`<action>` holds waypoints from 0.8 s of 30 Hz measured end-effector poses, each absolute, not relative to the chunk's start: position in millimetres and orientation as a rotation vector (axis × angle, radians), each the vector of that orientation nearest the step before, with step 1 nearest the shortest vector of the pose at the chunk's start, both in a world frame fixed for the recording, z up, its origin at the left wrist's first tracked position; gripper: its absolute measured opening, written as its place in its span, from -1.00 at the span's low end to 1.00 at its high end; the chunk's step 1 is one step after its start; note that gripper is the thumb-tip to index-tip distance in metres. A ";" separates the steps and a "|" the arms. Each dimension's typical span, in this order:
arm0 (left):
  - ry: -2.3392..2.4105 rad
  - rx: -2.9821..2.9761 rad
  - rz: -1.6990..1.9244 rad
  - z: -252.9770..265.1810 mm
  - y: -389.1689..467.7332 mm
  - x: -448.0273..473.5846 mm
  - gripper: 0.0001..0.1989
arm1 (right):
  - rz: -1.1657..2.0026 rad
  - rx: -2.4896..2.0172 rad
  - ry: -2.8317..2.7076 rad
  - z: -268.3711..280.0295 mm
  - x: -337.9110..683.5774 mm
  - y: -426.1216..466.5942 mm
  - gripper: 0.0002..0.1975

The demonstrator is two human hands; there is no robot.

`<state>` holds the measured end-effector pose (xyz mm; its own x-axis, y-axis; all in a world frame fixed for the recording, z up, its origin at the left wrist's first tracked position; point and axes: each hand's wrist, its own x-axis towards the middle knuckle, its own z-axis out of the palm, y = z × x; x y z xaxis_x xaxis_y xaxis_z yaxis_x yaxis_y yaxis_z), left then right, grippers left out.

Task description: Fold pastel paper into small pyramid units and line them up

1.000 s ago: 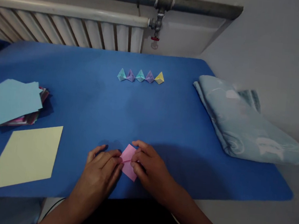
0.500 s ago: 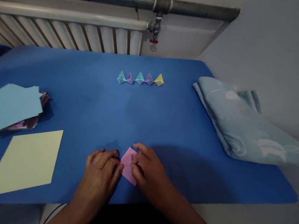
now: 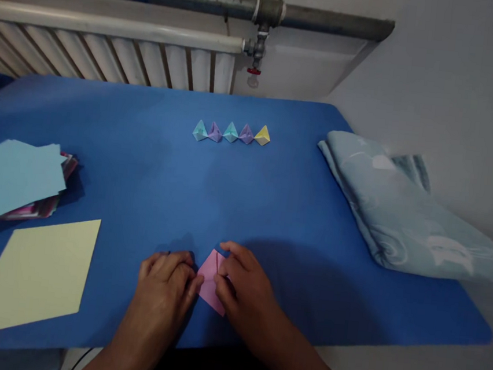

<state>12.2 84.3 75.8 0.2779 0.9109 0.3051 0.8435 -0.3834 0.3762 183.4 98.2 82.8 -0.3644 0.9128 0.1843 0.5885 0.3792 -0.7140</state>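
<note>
A smooth blue table [image 3: 150, 193] bears a soft folded blanket [image 3: 400, 214] and a flat yellow sheet [image 3: 37, 278]. Near its front edge, the left hand [image 3: 164, 290] and right hand [image 3: 247, 292] pinch a creased pink paper [image 3: 207, 286]. Five pointed paper shapes [image 3: 231, 132] line up beyond.

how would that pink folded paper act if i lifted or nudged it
The pink folded paper is probably very light, being small and thin. Its crease and straight edges suggest it would keep its shape rather than flop, though squeezing might crumple it. Lying low and flat on the blue surface, it seems more apt to slide than roll.
</note>
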 end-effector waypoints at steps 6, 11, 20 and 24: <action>1.719 2.372 0.622 78.4 84.4 11.6 -0.73 | 0.796 -1.321 -2.058 84.8 183.5 98.2 -0.84; 1.722 2.324 0.618 79.6 84.3 11.2 -0.73 | 0.767 -1.300 -2.109 81.8 185.3 98.1 -0.71; 1.778 2.269 0.594 76.3 80.0 -0.6 -0.88 | 0.759 -1.323 -2.109 81.2 184.2 99.1 -0.67; 1.804 2.362 0.614 71.3 78.0 -8.4 -0.85 | 0.739 -1.313 -2.118 80.2 183.9 100.2 -0.69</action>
<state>-8.4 78.0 71.3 0.2134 0.9443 0.2507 0.9011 -0.2894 0.3230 183.9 100.2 80.2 -0.3828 0.9109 0.1540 0.6174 0.3763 -0.6908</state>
